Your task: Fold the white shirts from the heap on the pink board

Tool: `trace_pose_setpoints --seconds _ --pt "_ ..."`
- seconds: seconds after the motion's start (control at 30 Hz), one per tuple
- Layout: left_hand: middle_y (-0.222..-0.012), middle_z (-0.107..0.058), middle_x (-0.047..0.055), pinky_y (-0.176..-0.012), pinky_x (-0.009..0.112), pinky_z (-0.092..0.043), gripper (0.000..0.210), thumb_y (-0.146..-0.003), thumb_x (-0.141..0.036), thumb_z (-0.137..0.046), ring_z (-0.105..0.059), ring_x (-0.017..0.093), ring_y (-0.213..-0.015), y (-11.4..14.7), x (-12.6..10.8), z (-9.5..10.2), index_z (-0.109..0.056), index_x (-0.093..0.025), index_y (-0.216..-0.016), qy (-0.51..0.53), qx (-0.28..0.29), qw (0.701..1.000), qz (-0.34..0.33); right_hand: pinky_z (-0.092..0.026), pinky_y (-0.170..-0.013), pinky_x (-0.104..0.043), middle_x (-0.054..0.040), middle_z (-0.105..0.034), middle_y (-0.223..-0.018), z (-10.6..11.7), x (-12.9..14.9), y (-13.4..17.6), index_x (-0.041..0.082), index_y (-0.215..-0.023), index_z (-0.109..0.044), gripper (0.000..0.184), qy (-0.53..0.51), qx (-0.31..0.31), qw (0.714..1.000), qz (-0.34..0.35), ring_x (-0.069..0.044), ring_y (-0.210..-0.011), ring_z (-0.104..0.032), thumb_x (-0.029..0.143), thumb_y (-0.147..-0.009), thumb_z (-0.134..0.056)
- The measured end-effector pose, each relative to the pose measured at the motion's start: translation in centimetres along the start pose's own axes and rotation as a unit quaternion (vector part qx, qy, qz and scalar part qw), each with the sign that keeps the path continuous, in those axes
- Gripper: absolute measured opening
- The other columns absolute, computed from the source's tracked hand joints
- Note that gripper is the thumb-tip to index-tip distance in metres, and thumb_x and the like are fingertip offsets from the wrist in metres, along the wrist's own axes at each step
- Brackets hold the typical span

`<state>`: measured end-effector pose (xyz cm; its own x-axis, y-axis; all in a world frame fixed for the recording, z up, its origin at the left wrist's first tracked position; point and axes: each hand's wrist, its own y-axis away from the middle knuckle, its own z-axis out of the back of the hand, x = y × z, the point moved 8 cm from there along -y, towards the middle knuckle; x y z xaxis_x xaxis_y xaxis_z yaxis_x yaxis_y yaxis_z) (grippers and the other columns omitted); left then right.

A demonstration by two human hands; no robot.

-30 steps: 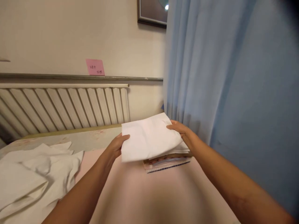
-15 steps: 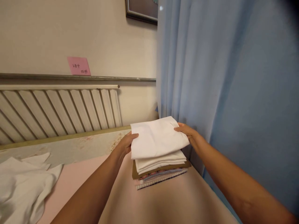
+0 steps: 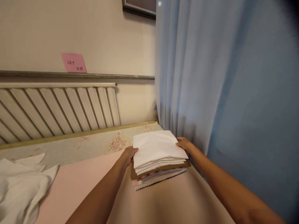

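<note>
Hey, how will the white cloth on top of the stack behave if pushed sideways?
The white cloth is probably floppy: its front edge is softly wavy. It may slide rather than tip, lying flat on the stack. The white layers beneath might shift too, since nothing visible fastens them.

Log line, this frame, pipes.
left hand: holds folded white cloth, left edge | right hand: right edge | cloth: atop multicoloured folded-fabric stack | crumpled white cloth: left, on pink sheet

A ribbed radiator (image 3: 58, 109) stands at 9 o'clock as I look; at 10, a handwritten pink note (image 3: 73, 63) meets a metal rail (image 3: 105, 76). A framed picture (image 3: 140, 7) occupies 12; a blue curtain (image 3: 224, 81), 3.
</note>
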<state>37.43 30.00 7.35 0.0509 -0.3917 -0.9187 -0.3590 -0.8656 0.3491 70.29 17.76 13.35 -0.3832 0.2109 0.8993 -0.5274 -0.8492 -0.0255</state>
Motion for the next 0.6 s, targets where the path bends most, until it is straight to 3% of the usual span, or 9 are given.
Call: trace_pose_setpoints --seconds 0.07,0.13,0.27,0.37,0.43,0.6 --pt "-0.069 -0.07 0.008 -0.057 0.032 -0.055 0.028 -0.067 -0.008 -0.069 -0.066 0.019 -0.057 0.0 -0.1 0.1 -0.062 -0.009 -0.095 -0.01 -0.009 1.0 0.006 -0.039 -0.102 -0.042 -0.0175 -0.064 -0.12 0.4 2.5 -1.1 0.012 -0.118 -0.062 0.043 0.081 -0.023 0.996 0.033 -0.029 -0.118 -0.056 0.025 -0.077 -0.065" --pt "-0.068 -0.07 0.007 -0.056 0.031 -0.055 0.028 -0.068 -0.007 -0.067 -0.065 0.019 -0.056 0.0 0.0 0.0 -0.062 -0.009 -0.095 -0.014 -0.014 1.0 0.007 -0.029 -0.11 -0.041 -0.0169 -0.055 -0.133 -0.8 5.2 -2.1 0.013 -0.126 -0.057 0.045 0.146 -0.024 0.987 0.069 -0.028 -0.13 -0.044 0.03 -0.085 -0.056" --pt "-0.07 -0.071 0.007 -0.059 0.03 -0.055 0.03 -0.068 -0.006 -0.064 -0.066 0.018 -0.059 -0.1 0.3 -0.2 -0.063 -0.01 -0.098 -0.013 -0.011 1.0 -0.002 -0.02 -0.114 -0.039 -0.0094 -0.042 -0.146 -8.2 8.6 -2.0 0.019 -0.139 -0.044 0.05 0.278 0.059 0.948 0.144 -0.022 -0.138 -0.032 0.043 -0.095 -0.036" --pt "-0.069 -0.07 0.006 -0.056 0.029 -0.053 0.035 -0.068 -0.003 -0.06 -0.064 0.017 -0.056 -0.3 0.6 0.1 -0.062 -0.009 -0.102 -0.021 -0.013 1.0 -0.01 -0.016 -0.115 -0.04 -0.0054 -0.035 -0.151 -14.0 7.5 0.1 0.023 -0.142 -0.04 0.053 0.343 0.123 0.915 0.174 -0.021 -0.14 -0.026 0.048 -0.096 -0.033" --pt "-0.067 -0.07 0.005 -0.053 0.028 -0.051 0.039 -0.067 -0.003 -0.061 -0.063 0.017 -0.054 -0.5 0.9 0.4 -0.061 -0.009 -0.105 -0.031 -0.021 0.999 -0.014 -0.012 -0.116 -0.041 -0.0045 -0.027 -0.155 -16.3 5.8 1.5 0.023 -0.144 -0.037 0.056 0.373 0.145 0.899 0.178 -0.022 -0.143 -0.02 0.051 -0.096 -0.031" --pt "-0.067 -0.069 0.003 -0.054 0.025 -0.048 0.042 -0.069 -0.013 -0.066 -0.062 0.016 -0.056 -0.2 1.7 0.9 -0.061 -0.009 -0.11 -0.052 -0.04 0.997 -0.029 -0.009 -0.116 -0.04 -0.0018 -0.018 -0.157 -17.4 3.1 2.0 0.025 -0.147 -0.03 0.06 0.423 0.151 0.877 0.173 -0.021 -0.145 -0.012 0.056 -0.096 -0.022"
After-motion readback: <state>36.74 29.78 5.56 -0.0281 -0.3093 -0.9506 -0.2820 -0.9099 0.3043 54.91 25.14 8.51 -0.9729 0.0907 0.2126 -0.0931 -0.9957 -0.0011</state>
